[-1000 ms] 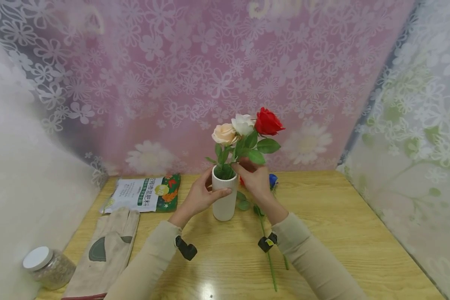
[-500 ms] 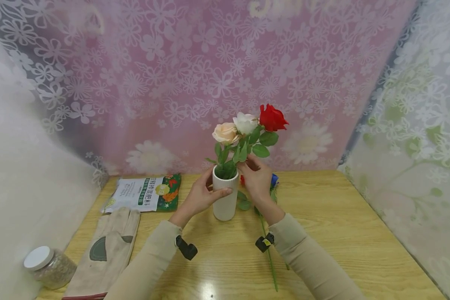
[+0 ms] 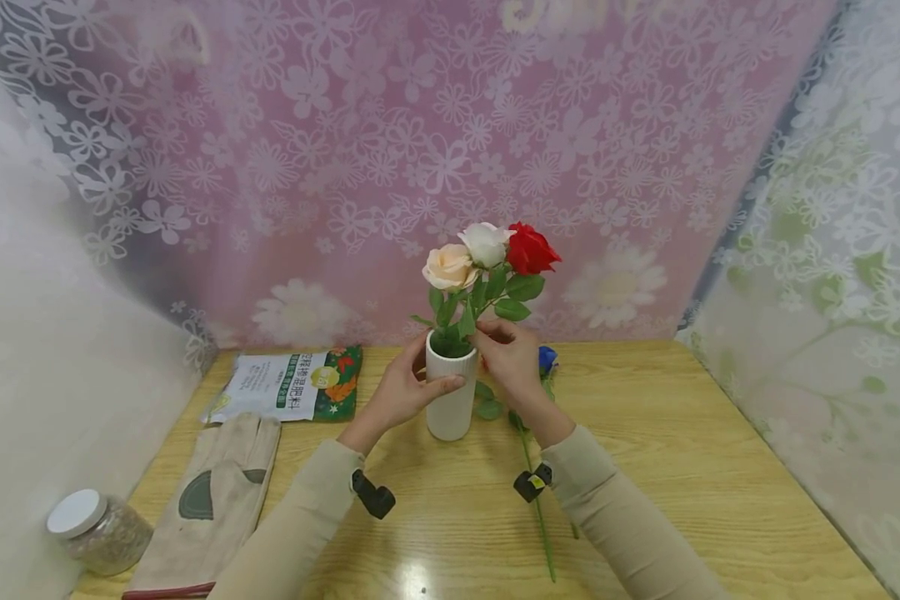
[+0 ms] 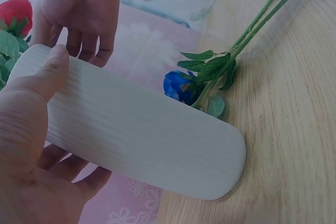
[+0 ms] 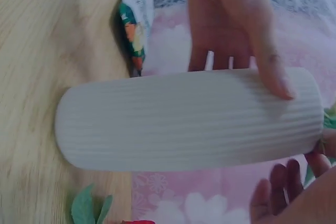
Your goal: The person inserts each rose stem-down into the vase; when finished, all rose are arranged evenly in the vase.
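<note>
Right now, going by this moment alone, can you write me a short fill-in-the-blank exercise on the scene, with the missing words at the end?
1. The left hand grips a tall white ____ with flowers rising from its mouth.
2. In the head view, the white rose shows between the peach rose and the ____.
3. Of the two hands, the blue flower is nearer the ____.
4. The lid of the jar is coloured ____.

Missing words: vase; red rose; right hand; white.
</note>
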{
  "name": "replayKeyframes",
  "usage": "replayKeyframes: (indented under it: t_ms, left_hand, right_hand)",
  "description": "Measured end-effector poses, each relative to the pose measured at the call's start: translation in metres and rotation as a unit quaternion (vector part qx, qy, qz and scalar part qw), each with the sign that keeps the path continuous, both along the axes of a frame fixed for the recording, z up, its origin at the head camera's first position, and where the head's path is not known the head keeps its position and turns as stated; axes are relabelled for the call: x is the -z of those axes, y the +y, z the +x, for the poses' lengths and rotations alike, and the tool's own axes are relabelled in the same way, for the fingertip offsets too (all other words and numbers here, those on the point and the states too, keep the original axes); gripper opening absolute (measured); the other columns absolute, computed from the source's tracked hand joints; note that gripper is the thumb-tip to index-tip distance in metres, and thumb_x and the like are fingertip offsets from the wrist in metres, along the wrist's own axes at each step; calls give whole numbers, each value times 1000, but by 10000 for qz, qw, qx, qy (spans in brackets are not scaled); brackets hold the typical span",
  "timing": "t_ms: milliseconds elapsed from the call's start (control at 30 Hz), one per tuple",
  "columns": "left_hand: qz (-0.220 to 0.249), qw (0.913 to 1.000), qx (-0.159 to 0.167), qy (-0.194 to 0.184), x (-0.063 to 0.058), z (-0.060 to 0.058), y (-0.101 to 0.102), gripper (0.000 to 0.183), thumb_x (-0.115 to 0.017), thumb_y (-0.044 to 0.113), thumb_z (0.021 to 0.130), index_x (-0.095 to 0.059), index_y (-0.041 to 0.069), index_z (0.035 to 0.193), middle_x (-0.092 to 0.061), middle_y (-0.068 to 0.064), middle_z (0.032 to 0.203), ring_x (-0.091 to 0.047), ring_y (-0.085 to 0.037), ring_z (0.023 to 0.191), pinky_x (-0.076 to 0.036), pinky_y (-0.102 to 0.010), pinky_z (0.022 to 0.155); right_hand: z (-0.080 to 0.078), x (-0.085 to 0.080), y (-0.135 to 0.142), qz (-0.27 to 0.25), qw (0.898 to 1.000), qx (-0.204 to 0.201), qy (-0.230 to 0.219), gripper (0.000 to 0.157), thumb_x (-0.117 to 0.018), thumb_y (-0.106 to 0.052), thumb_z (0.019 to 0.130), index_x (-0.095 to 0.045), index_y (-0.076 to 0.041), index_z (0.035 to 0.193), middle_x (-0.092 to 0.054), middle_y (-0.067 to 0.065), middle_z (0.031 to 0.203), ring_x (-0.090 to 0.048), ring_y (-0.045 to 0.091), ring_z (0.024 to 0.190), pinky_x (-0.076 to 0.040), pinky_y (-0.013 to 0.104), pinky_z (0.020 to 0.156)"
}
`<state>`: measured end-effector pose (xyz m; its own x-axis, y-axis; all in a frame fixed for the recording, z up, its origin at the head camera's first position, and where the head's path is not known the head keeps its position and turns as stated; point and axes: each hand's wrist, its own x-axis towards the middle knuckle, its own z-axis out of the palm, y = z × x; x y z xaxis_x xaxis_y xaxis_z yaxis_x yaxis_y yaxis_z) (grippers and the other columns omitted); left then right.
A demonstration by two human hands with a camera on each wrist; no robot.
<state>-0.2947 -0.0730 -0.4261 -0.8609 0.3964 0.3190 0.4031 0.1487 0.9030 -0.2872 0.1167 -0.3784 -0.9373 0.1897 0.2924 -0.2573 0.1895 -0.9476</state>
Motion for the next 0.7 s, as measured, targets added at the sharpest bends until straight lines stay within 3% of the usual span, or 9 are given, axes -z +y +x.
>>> replayKeyframes:
  t_ms: [167, 333, 500, 700]
  left_hand:
    - [-57, 10000, -11, -35, 1, 0, 0, 85, -83, 22, 95, -35, 25, 165, -56, -6, 151, -59, -31, 139, -53, -56, 110]
    - [-86, 9999, -28, -97, 1, 0, 0, 85, -82, 24, 95, -34, 28, 165, -56, -5, 152, -59, -29, 139, -53, -54, 111]
    - [-81, 9999, -75, -56, 0, 0, 0, 83, -82, 23, 95, -36, 30, 164, -57, -5, 151, -60, -29, 138, -54, -53, 110]
    - [-25, 9998, -175, -83, -1, 2, 2, 84, -84, 26, 93, -37, 30, 163, -58, -5, 151, -61, -29, 137, -54, -53, 110]
  right_hand:
    - [-1, -4, 10, 12, 9964, -437, -722, 27, -81, -17, 93, -78, -1, 115, -77, 8, 108, -66, 11, 90, -56, 20, 73]
    - [2, -12, 19, 170, 9893, -701, -1266, 38, -76, -23, 97, -75, -6, 131, -72, 12, 136, -66, 23, 122, -58, 35, 100]
    - [5, -24, 20, 303, 9926, -508, -1062, 39, -73, -31, 99, -76, -6, 129, -75, 19, 124, -66, 34, 120, -54, 43, 101]
    - [1, -23, 14, 192, 9981, 5, -588, 38, -75, -34, 99, -79, -6, 125, -78, 18, 116, -73, 36, 108, -60, 32, 87]
